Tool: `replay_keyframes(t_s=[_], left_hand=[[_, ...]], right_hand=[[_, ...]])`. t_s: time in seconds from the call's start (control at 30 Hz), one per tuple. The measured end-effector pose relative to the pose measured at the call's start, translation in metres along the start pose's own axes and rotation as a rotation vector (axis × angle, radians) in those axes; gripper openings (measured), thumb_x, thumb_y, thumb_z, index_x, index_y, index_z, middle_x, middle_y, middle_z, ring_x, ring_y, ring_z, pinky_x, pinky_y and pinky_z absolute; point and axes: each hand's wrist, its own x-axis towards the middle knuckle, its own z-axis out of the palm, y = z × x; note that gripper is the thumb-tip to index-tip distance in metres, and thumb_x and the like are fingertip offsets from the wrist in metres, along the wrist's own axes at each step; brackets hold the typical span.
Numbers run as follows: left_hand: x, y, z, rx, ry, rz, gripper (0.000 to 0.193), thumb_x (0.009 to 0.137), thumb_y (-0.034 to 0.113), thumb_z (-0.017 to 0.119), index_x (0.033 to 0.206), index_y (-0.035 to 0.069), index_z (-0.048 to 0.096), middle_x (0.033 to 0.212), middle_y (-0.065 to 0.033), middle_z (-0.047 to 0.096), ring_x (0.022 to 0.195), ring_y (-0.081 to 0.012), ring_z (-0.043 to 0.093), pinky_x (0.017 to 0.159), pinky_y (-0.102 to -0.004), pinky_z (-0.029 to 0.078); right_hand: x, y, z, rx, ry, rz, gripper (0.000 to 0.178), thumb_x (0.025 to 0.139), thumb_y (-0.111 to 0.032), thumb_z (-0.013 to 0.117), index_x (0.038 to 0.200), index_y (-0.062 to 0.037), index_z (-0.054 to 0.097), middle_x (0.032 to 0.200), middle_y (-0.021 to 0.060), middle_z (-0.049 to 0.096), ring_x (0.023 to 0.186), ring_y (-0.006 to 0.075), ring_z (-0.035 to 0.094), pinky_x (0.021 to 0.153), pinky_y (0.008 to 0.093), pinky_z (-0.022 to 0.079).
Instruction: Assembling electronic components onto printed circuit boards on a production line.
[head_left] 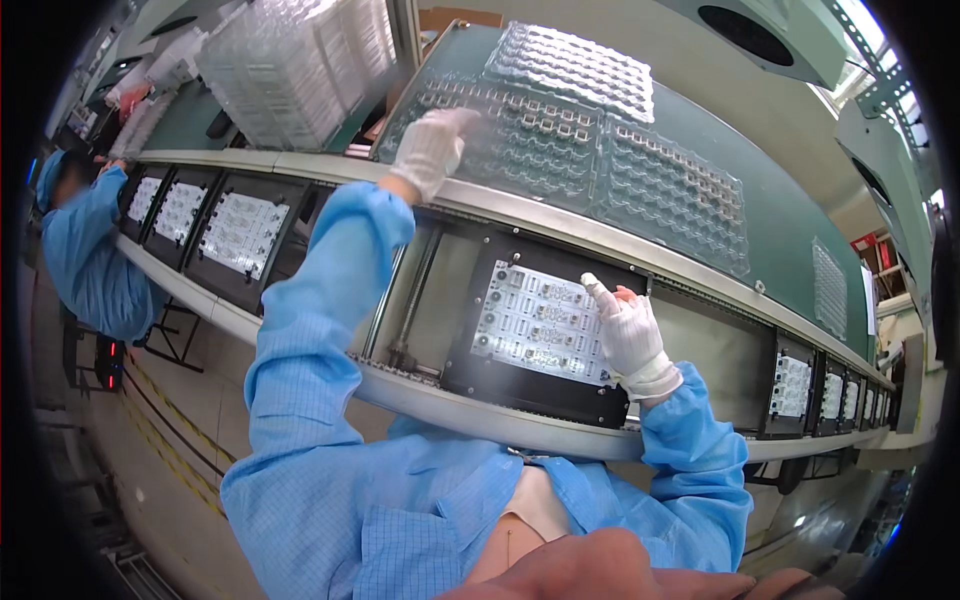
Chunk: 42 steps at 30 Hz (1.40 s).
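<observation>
Left hand (432, 150), gloved in white, reached up and away onto the clear blister tray (520, 130) on the green shelf (790, 240); fingers (455, 122) held close together and bent over the tray cells, apparently touching small parts beneath the fingertips, though whether a part is pinched cannot be told

Right hand (630, 335), also gloved, resting at the right edge of the white circuit panel (545, 320); index finger (598, 292) extended and pressed down on the panel's upper right corner, remaining fingers loosely curled together, clamped on nothing visible

Panel seated in a black carrier (530, 385) on the conveyor rail (420, 395), directly left of the right fingertips and well below the left fingertips

For a clean placement, by judgement:
- Keep index pressure on the panel corner light and straight down, steadying without tilting
- Pick a single part from the tray cell nearest the left fingertips, avoiding neighbouring cells
- Carry across in a short arc, clear of the shelf lip
- Align over an unfilled position before lowering

Further carriers (240, 235) with similar panels upstream to the left, beside a co-worker in a blue smock (85, 250); stacked clear trays (290, 70) left of the raised hand
</observation>
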Motion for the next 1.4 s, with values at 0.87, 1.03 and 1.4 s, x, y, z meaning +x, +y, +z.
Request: replay_keyframes(t_s=[0.87,1.03,1.4], left_hand=[[0.049,-0.008,-0.025,-0.140,-0.142,0.171,0.042,0.081,-0.003,0.065,0.118,0.016,0.067,0.081,-0.0067,0.067,0.079,-0.0239,0.067,0.075,-0.0359,0.055],[-0.022,0.090,-0.079,-0.415,-0.325,0.213,0.051,0.079,-0.009,0.066,0.126,0.011,0.064,0.084,-0.0090,0.067,0.077,-0.0216,0.067,0.074,-0.0322,0.056],[-0.107,0.122,-0.070,-0.142,-0.447,0.420,0.039,0.078,0.000,0.065,0.116,0.006,0.063,0.081,-0.0059,0.065,0.080,-0.0257,0.064,0.079,-0.0360,0.051]], right_hand=[[0.126,0.236,0.020,-0.154,-0.023,0.538,0.042,0.090,-0.020,0.058,0.132,-0.0226,0.062,0.102,0.0168,0.071,0.090,0.0361,0.067,0.085,0.0430,0.054],[0.133,0.216,-0.014,-0.106,0.127,0.453,0.049,0.087,-0.009,0.062,0.134,-0.0201,0.060,0.087,0.0122,0.068,0.080,0.0254,0.067,0.078,0.0374,0.054],[0.076,0.056,-0.019,0.327,0.282,0.224,0.061,0.077,0.011,0.056,0.133,-0.0119,0.061,0.084,0.0081,0.066,0.081,0.0222,0.065,0.076,0.0348,0.054]])
